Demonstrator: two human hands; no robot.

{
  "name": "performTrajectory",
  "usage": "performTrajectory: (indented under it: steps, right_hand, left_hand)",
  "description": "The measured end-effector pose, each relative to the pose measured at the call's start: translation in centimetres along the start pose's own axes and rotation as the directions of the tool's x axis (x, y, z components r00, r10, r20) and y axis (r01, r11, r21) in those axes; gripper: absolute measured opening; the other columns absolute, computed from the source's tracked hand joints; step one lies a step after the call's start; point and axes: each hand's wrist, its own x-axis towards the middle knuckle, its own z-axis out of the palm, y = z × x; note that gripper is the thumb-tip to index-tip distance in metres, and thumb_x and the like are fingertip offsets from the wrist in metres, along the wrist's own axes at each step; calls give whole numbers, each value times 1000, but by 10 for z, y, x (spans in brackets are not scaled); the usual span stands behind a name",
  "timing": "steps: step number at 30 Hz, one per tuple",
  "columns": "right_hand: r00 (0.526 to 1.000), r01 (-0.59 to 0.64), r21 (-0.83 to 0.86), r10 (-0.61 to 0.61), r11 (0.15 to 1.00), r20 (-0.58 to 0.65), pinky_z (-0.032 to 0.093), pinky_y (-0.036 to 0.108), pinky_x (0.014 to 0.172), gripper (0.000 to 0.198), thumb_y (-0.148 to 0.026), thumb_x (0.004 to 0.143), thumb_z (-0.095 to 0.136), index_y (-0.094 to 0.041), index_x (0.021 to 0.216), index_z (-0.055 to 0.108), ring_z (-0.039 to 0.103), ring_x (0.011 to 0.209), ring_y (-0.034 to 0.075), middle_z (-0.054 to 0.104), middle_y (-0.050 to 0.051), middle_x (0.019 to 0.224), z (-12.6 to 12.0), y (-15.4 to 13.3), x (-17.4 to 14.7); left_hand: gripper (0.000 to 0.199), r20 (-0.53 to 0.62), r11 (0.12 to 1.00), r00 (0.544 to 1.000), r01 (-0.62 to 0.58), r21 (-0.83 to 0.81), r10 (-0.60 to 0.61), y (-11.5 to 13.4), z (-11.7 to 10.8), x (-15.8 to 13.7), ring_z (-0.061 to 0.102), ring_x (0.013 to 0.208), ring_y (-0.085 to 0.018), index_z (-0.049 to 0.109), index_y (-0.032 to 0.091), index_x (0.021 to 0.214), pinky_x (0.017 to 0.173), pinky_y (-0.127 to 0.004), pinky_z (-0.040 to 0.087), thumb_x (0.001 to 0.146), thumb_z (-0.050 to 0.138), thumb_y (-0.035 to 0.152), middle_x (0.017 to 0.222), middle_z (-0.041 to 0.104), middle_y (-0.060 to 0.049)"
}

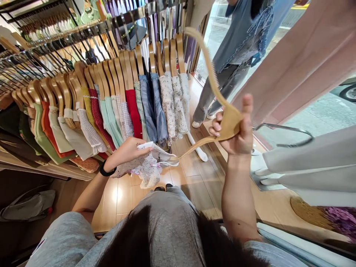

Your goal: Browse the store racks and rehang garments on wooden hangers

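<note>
My right hand (235,129) is closed around the middle of a wooden clothes hanger (230,119). Its metal hook (296,129) sticks out to the right, past my thumb. One hanger arm curves up and away, with a toothed edge on its inner side. The other arm slants down to the left, its tip at the opening of a white floral garment (150,168). My left hand (130,150) pinches that garment by its upper edge; the rest of the cloth hangs loosely below. How far the hanger tip reaches into the cloth I cannot tell.
A long rack of garments (136,115) on wooden hangers runs along the left and front. Mannequins (239,55) stand by the shop window, and pale trousers (306,163) are at right. A grey bag (30,205) lies at lower left, beside the wooden floor (191,189).
</note>
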Motion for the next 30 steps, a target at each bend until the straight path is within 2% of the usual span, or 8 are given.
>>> performTrajectory:
  steps: [5,8,11,15,19,23,26,30]
  right_hand:
    - [945,81,-26,-85,996,-315,51,22,62,64,-8,51,81,-41,105,73,61,75,13,65,-2,89,-4,-34,-28]
    - [875,-43,-93,-7,995,-484,61,40,81,60,-7,45,79,-33,100,72,69,88,21,69,0,87,-24,-38,-45]
    - [835,-181,-80,110,980,-539,59,59,92,63,-13,43,85,-27,102,67,72,100,34,73,5,91,-43,-30,-57]
    - [792,-296,-81,197,952,-577,61,52,96,69,-24,45,96,-25,104,60,74,103,35,72,3,84,-49,-7,-62]
    - [776,-304,-99,186,947,-603,66,43,89,76,-33,48,100,-27,103,49,78,93,27,71,-4,82,-33,21,-59]
    - [779,-351,-96,234,931,-581,67,38,86,84,-42,46,102,-28,108,47,78,87,23,71,-6,87,0,46,-54]
    - [794,-376,-75,280,924,-539,66,36,89,87,-46,47,102,-28,112,47,77,92,23,71,-5,89,29,66,-49]
    - [800,-384,-4,330,923,-501,66,37,89,83,-47,52,99,-29,112,45,76,97,24,70,-5,88,54,79,-42]
  left_hand:
    - [47,-14,1000,1000,-1,10,1,0,-4,-5,45,64,-12,70,12,76,58,-22,31,94,56,53,66,56,1]
    - [48,-25,1000,1000,1,10,-1,-2,-8,-5,48,64,-12,69,12,76,58,-22,32,94,56,55,68,59,0]
    - [49,-32,1000,999,5,12,-5,-6,-9,-2,49,64,-12,68,12,76,58,-22,32,94,55,55,68,60,1]
    - [42,-47,1000,999,-7,10,8,-12,1,5,58,70,-15,69,13,84,64,-23,39,95,57,52,77,67,-1]
    - [44,-82,998,995,-56,-30,54,-13,23,17,69,94,-21,64,18,131,83,-28,50,95,60,43,116,74,-6]
    - [42,97,981,984,-138,-137,152,-9,44,35,67,118,-25,70,19,125,99,-30,48,96,61,48,130,72,-8]
    - [45,215,982,962,-142,-122,166,-4,57,45,71,106,-26,74,18,114,88,-28,49,94,64,57,119,76,-8]
    - [42,320,981,927,-180,-73,194,-3,74,49,64,65,-18,70,16,91,62,-24,40,94,62,57,73,69,-1]
